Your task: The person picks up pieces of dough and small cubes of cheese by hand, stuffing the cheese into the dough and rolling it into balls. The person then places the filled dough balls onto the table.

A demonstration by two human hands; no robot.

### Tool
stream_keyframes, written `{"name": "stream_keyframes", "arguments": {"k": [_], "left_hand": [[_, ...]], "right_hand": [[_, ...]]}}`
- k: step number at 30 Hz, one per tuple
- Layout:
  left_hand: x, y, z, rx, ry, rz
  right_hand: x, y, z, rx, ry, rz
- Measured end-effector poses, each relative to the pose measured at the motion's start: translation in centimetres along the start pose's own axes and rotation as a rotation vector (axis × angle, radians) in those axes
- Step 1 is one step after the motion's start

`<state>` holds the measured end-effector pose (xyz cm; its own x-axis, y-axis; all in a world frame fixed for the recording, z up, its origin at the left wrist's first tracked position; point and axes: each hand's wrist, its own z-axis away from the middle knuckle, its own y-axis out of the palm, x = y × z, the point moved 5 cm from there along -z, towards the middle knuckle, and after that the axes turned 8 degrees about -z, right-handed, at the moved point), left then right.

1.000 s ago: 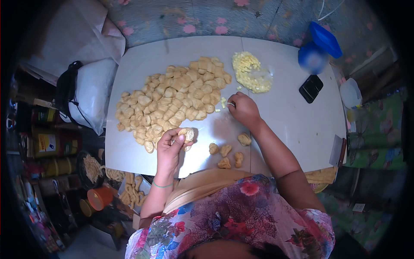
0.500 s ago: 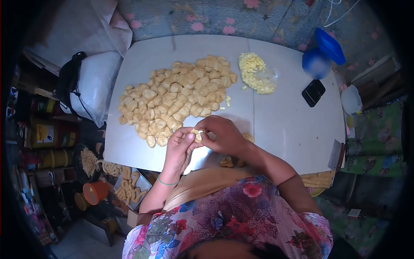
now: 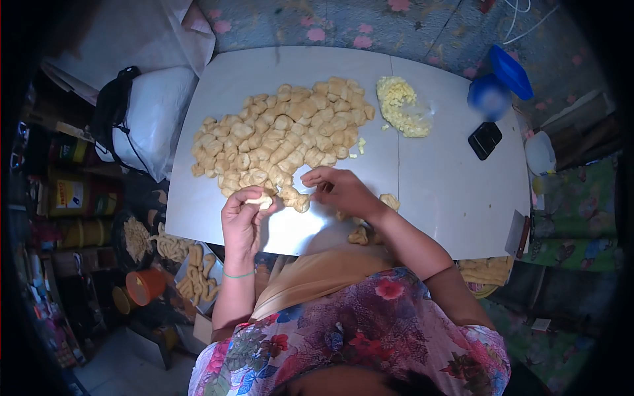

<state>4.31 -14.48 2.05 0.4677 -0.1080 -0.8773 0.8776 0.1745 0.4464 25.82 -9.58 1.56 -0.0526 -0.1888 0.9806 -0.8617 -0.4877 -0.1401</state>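
My left hand (image 3: 243, 214) is closed on a small flattened dough piece (image 3: 264, 201), pinched between thumb and fingers at the near edge of the pile. My right hand (image 3: 340, 191) hovers to the right with its fingers stretched out and nothing visible in them. Between the two hands lie rounded dough pieces (image 3: 296, 200) on the white table (image 3: 449, 191). Beyond them spreads a large pile of pale tan dough pieces (image 3: 284, 132). More dough (image 3: 358, 235) sits beneath my right forearm, partly hidden by it.
A clear plastic bag of pale yellow cubes (image 3: 404, 109) lies behind the pile, with a few loose cubes (image 3: 361, 144) nearby. To the right are a black phone-like object (image 3: 485, 140), a blue container (image 3: 489, 96) and a cleaver (image 3: 516, 234). Dough ropes (image 3: 197, 274) rest in a tray at lower left.
My hands have separated. The left moved left with a dough piece in its fingers, and the right drew away with its fingers opening. The whole view shifted slightly.
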Motion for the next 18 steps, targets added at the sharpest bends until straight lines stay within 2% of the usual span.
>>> {"name": "stream_keyframes", "arguments": {"k": [2,5,8,11,12,14,17,18], "left_hand": [[0.3,-1.0,0.3,0.023,0.027,-0.003],[0.7,-1.7,1.3,-0.095,-0.052,0.023],[0.9,-2.2,1.9,-0.137,-0.100,0.172],[1.5,-2.8,2.5,-0.066,-0.169,0.094],[2.4,-3.4,2.5,-0.004,-0.153,-0.039],[3.7,-3.6,2.8,0.025,-0.201,-0.117],[4.1,-1.8,3.5,0.014,-0.259,-0.130],[4.3,-1.1,3.8,0.022,-0.249,-0.161]], "right_hand": [[-2.0,1.1,0.1,-0.010,0.003,0.282],[-2.1,2.8,-0.3,0.069,-0.202,0.651],[-2.3,3.1,-0.8,0.030,-0.016,0.601],[-3.5,3.3,-0.2,-0.001,0.109,0.509],[-3.7,3.4,0.0,-0.018,0.033,0.467],[-4.1,3.7,0.5,-0.052,-0.117,0.382],[-1.0,3.9,1.0,-0.120,-0.278,0.590],[-0.8,3.9,0.9,-0.085,-0.261,0.620]]}}
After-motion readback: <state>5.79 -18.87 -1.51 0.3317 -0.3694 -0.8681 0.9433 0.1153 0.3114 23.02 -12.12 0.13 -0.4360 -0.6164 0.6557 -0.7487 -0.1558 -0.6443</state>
